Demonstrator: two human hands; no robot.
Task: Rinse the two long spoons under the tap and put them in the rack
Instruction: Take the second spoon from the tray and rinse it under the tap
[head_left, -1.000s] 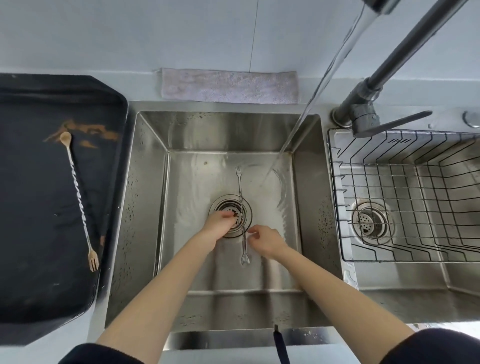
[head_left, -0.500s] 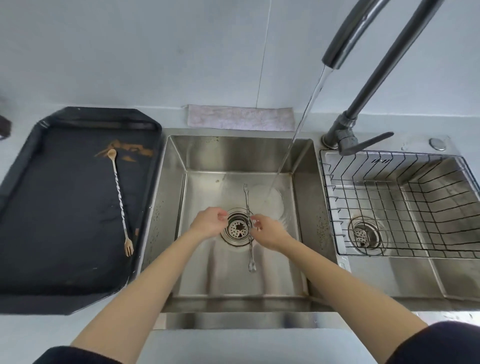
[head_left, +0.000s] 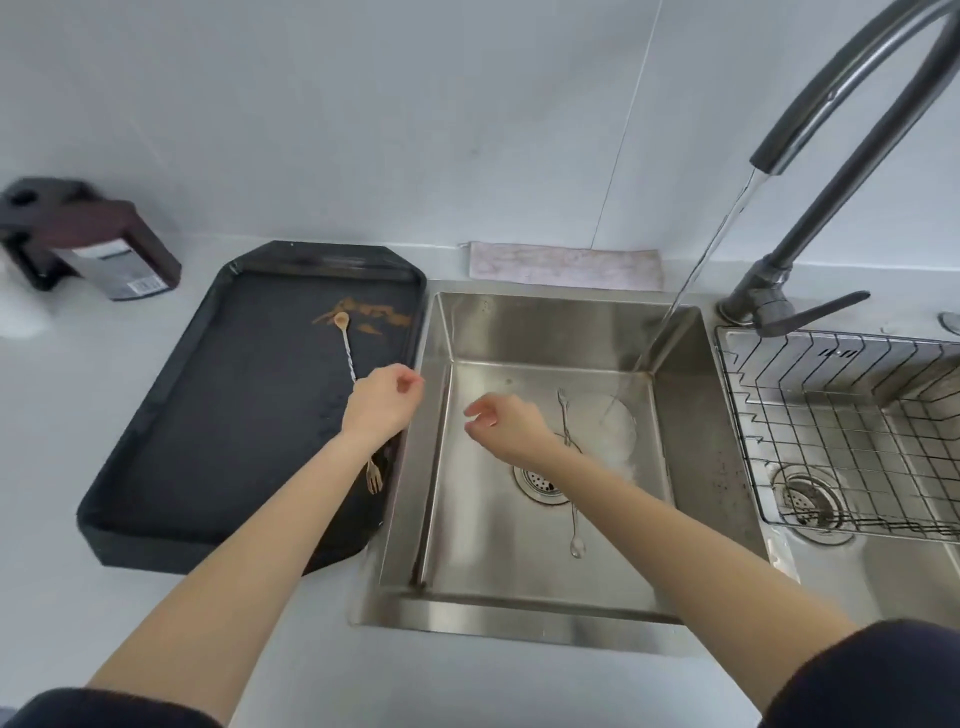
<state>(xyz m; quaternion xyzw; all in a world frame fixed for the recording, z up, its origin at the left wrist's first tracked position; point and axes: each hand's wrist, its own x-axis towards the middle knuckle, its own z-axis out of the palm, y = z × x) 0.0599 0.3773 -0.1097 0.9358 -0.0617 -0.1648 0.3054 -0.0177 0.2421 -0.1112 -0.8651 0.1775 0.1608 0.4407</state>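
One steel spoon (head_left: 569, 457) lies along the floor of the sink (head_left: 680, 415), across the drain (head_left: 540, 483), its fork end just beside where the tap (head_left: 810, 98) stream lands, so it looks left there to catch the water. The gold spoon (head_left: 347, 343) lies on the black tray (head_left: 208, 395) left of the sink, bowl end in a brown smear, so it probably needs the rinse more. The left hand (head_left: 382, 402) hangs over that spoon's shaft, fingers loosely curled and holding nothing, apparently going for it. The right hand (head_left: 506, 421) hovers over the sink, fingers loosely bent, also holding nothing. The wire rack (head_left: 831, 415) in the right basin holds no spoon yet. A dark bottle (head_left: 104, 249) on the tabletop carries a label and barcode, too blurred to read.
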